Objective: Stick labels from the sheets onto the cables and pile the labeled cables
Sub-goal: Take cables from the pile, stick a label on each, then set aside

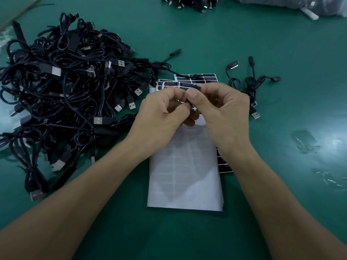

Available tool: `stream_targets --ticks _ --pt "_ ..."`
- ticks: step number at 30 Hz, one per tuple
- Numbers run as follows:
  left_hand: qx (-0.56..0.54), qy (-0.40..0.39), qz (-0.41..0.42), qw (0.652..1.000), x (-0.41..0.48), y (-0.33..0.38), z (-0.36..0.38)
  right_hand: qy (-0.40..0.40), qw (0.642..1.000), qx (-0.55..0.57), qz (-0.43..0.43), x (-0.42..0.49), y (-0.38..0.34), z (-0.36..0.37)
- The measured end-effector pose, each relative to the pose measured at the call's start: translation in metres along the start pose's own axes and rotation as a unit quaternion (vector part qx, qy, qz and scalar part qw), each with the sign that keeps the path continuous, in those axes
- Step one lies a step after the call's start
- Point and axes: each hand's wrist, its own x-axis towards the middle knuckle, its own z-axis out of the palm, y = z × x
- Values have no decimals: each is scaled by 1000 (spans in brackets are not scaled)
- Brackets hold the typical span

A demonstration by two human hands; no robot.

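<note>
My left hand (163, 111) and my right hand (223, 113) meet above the label sheets, fingers curled, pinching a small black piece of a cable (196, 88) between thumbs and forefingers; a label on it cannot be made out. A cable (161, 65) runs from the big pile toward my hands. Sheets of black labels (199, 79) lie just beyond my fingers. A stack of white backing sheets (185, 177) lies under my wrists. A large tangled pile of black USB cables (62, 94) fills the left of the green table. A small group of cables (249, 85) lies to the right.
Another heap of black cables (189, 2) sits at the far edge, with a clear plastic bag (300, 6) at the far right. Shiny tape scraps (304, 141) stick to the green mat (300, 72) on the right. A black label sheet (224, 164) pokes out beside my right forearm.
</note>
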Motion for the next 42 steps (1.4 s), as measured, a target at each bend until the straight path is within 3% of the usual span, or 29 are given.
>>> stream_targets --ticks 5,11,15,17,19,21,29,36,42 --pt "30 16 16 999 -1 -1 0 -10 1000 -14 -8 -1 -3 -1" --pt "139 56 114 982 -1 2 -3 -11 999 -41 -29 -3 -2 0" --pt "115 120 171 971 3 13 -8 -62 993 -89 -54 -8 -3 5" --pt "66 137 183 971 4 16 -11 -94 977 -174 -85 -10 -1 7" --pt "15 134 175 975 3 19 -12 -130 946 -276 -109 -12 2 9" --pt "-21 125 160 979 2 21 -11 -141 933 -310 -113 -12 4 11" --pt "-120 116 77 983 -1 27 -11 -183 953 -209 -119 -15 3 13" --pt "-139 116 20 983 3 21 -13 -160 961 -193 -116 -17 3 16" --pt "-92 138 26 986 4 20 -13 -167 962 -192 -99 -16 4 16"
